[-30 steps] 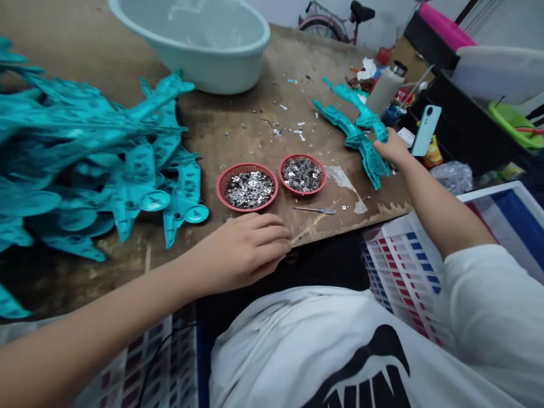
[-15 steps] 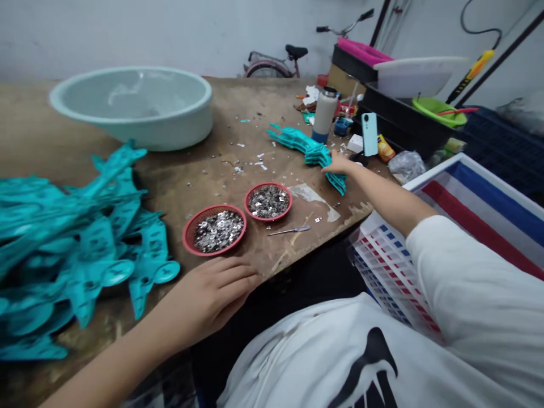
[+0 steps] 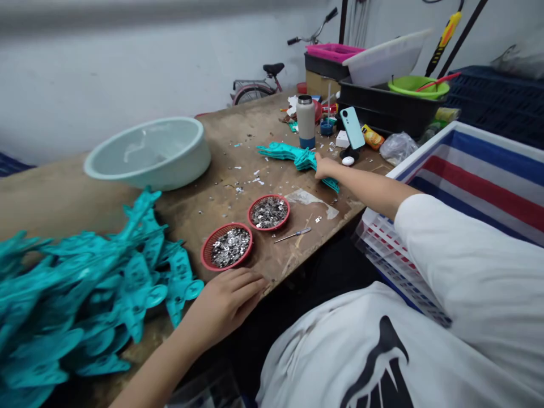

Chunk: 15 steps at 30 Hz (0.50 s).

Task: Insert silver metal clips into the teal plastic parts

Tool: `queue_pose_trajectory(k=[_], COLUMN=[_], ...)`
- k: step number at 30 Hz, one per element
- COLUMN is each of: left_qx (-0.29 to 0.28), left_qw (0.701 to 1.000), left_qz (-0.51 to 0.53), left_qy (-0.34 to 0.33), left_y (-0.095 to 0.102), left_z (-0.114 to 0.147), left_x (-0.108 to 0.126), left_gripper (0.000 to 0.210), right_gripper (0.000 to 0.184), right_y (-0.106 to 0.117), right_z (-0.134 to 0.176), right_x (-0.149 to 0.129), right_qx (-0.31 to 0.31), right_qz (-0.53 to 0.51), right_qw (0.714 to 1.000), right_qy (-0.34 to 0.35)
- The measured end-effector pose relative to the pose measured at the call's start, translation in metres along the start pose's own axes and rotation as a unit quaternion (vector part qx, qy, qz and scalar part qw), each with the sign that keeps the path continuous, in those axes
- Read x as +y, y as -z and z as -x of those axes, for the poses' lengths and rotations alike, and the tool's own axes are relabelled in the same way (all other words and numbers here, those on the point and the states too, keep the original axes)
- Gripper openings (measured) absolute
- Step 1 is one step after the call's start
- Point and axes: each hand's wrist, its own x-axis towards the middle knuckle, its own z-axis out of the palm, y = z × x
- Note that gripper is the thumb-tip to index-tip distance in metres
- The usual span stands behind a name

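My right hand (image 3: pixel 326 166) reaches across the table and is closed around a stack of turquoise plastic parts (image 3: pixel 284 151), which lies on the tabletop. My left hand (image 3: pixel 233 292) lies flat at the table's near edge, fingers stretched out, with nothing visible in it; its fingertips are partly turned out of sight. Just beyond it stands a red basket (image 3: pixel 204 252) of small shiny metal pieces. Next to that is a second red basket (image 3: pixel 287 220) of similar pieces. A small screwdriver (image 3: pixel 300 233) lies right of them. At left, a large pile of turquoise plastic parts (image 3: pixel 140 272) covers the table.
A pale green basin (image 3: pixel 170 170) stands at the back left. Past my right hand are a bottle (image 3: pixel 306 119), a phone (image 3: pixel 352 128) on a stand and black trays (image 3: pixel 374 107). A white crate (image 3: pixel 382 224) with a striped lining is beside me on the right.
My view has tilted and shifted, so the basin and pile sit lower and further right. Both hands keep nearly the same places on the table.
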Motion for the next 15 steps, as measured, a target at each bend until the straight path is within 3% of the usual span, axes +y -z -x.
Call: queue_pose_trajectory(k=[9,12,15], left_qx=[-0.023,-0.016,0.026], left_qw=[0.997,0.989,0.967], left_qz=[0.06,0.104,0.163], left_qy=[0.053,0.108,0.192], left_y=[0.009,0.004,-0.008], left_z=[-0.005,0.0,0.006], left_x=[-0.003,0.001,0.002], left_gripper=[0.033,0.034,0.035], right_gripper=[0.059,0.057,0.053], right_y=[0.024,0.039,0.054], right_z=[0.042,0.065,0.094], right_x=[-0.01,-0.014,-0.029], right_qx=[0.014,0.033,0.034], right_qz=[-0.084,-0.12,-0.165], right_qw=[0.996,0.992,0.981], right_qy=[-0.013,0.02,0.093])
